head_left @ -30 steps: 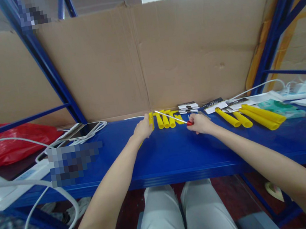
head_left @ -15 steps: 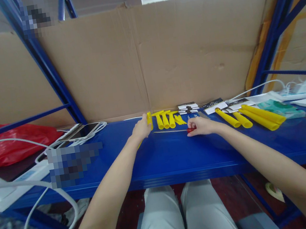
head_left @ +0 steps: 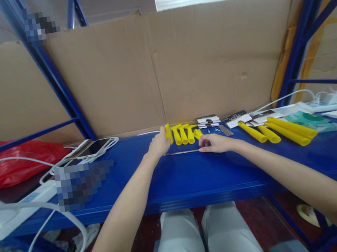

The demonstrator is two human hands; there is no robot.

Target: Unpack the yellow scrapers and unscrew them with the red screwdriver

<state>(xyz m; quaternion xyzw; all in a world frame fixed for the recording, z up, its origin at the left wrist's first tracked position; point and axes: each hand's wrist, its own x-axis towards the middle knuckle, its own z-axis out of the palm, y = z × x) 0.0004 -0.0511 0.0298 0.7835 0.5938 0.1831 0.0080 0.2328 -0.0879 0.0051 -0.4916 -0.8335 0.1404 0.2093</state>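
The left hand [head_left: 159, 142] pinches a yellow plastic piece [head_left: 169, 133]; the right hand [head_left: 217, 142] bends over one end of a slim silver metal rod [head_left: 181, 153] between them, whether gripping I cannot tell. Well left of both lies a red plastic bag [head_left: 22, 161], contents hidden.

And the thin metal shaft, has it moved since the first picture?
Yes: the shaft is now closer to the table's front edge, away from the yellow tubes it crossed earlier.

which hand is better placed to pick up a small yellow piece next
Probably the right hand: it is nearest the small yellow pieces, though its grip on the thin shaft is unclear; the left hand holds a yellow part farther off.
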